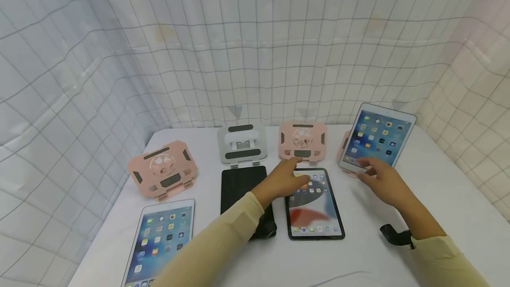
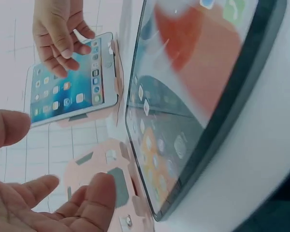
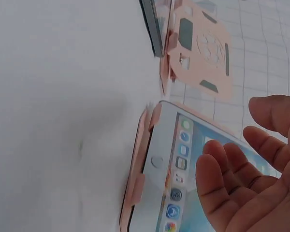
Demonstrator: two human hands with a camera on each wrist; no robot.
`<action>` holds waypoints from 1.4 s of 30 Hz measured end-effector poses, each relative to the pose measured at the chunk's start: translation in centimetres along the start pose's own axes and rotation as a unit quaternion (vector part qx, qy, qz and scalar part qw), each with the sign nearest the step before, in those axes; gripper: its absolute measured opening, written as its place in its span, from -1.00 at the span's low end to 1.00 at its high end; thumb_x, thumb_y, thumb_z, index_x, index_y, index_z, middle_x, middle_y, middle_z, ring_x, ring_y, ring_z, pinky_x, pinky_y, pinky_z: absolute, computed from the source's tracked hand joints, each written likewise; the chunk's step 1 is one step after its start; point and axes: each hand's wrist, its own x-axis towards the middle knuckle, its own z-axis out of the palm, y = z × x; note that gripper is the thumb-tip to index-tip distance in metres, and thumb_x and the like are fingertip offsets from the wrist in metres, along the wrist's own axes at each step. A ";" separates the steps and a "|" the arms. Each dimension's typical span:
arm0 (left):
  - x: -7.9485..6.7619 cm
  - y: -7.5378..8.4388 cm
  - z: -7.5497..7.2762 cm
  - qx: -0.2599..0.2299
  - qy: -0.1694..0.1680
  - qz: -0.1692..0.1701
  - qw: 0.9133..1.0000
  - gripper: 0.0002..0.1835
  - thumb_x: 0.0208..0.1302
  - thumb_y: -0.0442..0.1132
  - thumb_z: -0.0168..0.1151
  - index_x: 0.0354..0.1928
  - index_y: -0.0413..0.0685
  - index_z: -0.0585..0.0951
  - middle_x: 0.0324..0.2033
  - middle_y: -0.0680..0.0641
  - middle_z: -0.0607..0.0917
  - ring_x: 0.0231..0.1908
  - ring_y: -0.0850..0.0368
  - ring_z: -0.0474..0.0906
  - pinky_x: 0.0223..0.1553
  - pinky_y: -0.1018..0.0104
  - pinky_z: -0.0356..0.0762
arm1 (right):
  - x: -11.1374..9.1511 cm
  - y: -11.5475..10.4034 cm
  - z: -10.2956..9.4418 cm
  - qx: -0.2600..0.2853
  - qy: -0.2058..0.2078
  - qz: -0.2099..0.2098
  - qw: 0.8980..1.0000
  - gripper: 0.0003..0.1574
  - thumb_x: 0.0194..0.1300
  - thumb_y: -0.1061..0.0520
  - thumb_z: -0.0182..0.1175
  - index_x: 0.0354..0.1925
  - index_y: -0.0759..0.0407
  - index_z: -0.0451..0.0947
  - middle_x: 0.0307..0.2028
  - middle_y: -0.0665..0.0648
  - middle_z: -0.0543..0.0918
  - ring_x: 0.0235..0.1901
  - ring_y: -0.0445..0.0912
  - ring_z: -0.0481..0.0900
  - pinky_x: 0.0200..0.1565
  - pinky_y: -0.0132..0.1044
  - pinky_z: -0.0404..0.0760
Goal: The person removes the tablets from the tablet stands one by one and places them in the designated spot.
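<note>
A white-framed tablet (image 1: 378,132) leans upright on a pink stand (image 3: 140,188), held at its lower edge by the stand's lips. My right hand (image 1: 380,183) hovers in front of its lower part, fingers loosely bent and nothing between them. Flat on the table lies a black-framed tablet (image 1: 314,211) with a lit screen. Over its upper end is my left hand (image 1: 283,180), fingers spread and relaxed, holding nothing. Just behind that tablet stands another pink stand (image 1: 287,141), unloaded and tilted up.
Left of centre stand a grey stand (image 1: 260,138) and a dark-faced tablet (image 1: 241,185), partly covered by my left forearm. A third pink stand (image 1: 179,163) sits farther left, with a white tablet (image 1: 159,234) lying before it. White gridded fabric (image 1: 255,56) walls the table.
</note>
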 end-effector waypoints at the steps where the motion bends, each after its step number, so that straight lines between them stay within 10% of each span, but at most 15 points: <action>1: 0.1 0.2 0.0 0.002 0.001 0.009 1.000 -0.28 0.35 0.03 0.18 0.48 -0.04 0.28 0.40 -0.17 0.33 0.34 -0.06 0.29 0.29 -0.04 0.30 | -0.1 0.2 -0.3 -0.003 0.008 -0.003 1.000 -0.44 0.49 0.05 0.10 0.30 0.34 0.35 0.18 0.42 0.47 0.08 0.31 0.49 -0.12 0.13 0.63; 16: 3.3 2.2 1.6 -0.067 0.051 0.100 0.991 -0.39 0.37 -0.10 0.16 0.45 0.09 0.34 0.26 -0.02 0.44 0.14 0.07 0.48 -0.01 0.23 0.55 | 0.0 2.3 -5.2 0.002 0.136 0.054 0.989 -0.38 0.54 -0.03 -0.04 0.34 0.37 0.28 0.22 0.43 0.40 0.16 0.34 0.38 -0.01 0.25 0.49; 32: 9.6 5.0 3.0 -0.019 0.043 0.199 0.979 -0.42 0.44 -0.16 0.12 0.46 0.09 0.32 0.29 -0.02 0.40 0.14 0.11 0.47 -0.03 0.42 0.50 | 1.3 4.7 -7.3 0.044 0.211 0.122 0.969 -0.25 0.51 -0.07 -0.06 0.49 0.26 0.11 0.40 0.36 0.19 0.28 0.32 0.28 -0.22 -0.38 0.39; 42: 12.1 6.7 4.0 -0.015 0.044 0.201 0.979 -0.38 0.45 -0.09 0.09 0.50 0.22 0.24 0.38 0.04 0.25 0.24 0.13 0.39 0.18 0.25 0.43 | 2.5 4.4 -6.4 0.073 0.212 0.094 0.970 -0.26 0.53 -0.06 -0.06 0.53 0.16 0.04 0.44 0.26 0.22 0.34 0.23 0.28 0.12 0.15 0.45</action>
